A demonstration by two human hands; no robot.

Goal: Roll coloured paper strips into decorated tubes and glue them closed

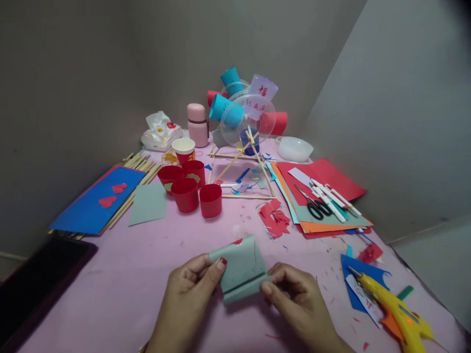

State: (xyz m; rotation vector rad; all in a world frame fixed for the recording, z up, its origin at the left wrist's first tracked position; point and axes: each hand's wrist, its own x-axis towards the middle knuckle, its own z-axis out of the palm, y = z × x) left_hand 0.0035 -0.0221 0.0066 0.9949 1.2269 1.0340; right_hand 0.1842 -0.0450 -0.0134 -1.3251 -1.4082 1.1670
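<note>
A grey-green paper piece (pixel 241 264), bent round with a narrow flap along its lower edge, is held above the pink cloth near the front of the table. My left hand (pixel 196 289) grips its left side, thumb on the face and fingers behind. The flap's right end is pinched between thumb and fingers of my right hand (pixel 294 294). A bit of red shows at the paper's top edge. Beyond it stand several red paper cups, one of them the nearest (pixel 211 201), and a flat grey-green sheet (pixel 148 204) lies left of them.
A stick frame (pixel 265 171) with clear discs and coloured cups stands at the back. Scissors (pixel 318 209) and pens rest on coloured paper at right. A yellow glue gun (pixel 397 309) lies front right, a dark flat device (pixel 44 284) front left. Blue card (pixel 95 201) covers sticks.
</note>
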